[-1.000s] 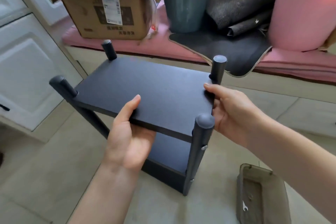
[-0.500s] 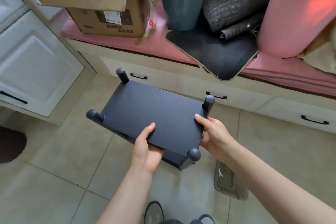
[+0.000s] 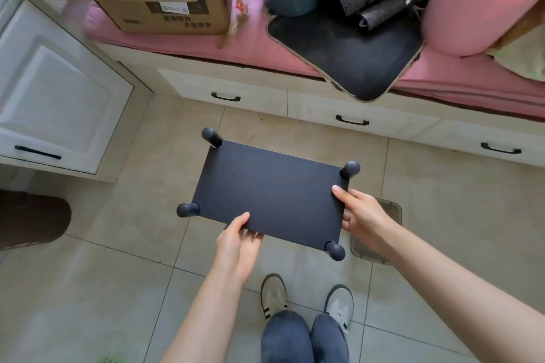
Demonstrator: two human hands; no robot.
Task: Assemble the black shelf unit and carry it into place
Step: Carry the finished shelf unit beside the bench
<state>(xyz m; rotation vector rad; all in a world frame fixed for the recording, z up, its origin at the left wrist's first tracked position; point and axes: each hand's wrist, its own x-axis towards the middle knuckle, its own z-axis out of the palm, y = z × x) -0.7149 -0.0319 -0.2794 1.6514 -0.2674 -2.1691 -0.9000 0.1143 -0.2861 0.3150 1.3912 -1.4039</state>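
You are holding the black shelf unit [image 3: 269,190] up over the tiled floor [image 3: 112,274]. Your left hand [image 3: 237,244] is pinching its near edge, and your right hand [image 3: 364,216] is gripping its right side.

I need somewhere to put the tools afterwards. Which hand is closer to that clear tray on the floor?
Right. The right hand, gripping the black shelf unit at its right edge, overlaps the tray in the view; the left hand holds the near edge, further left.
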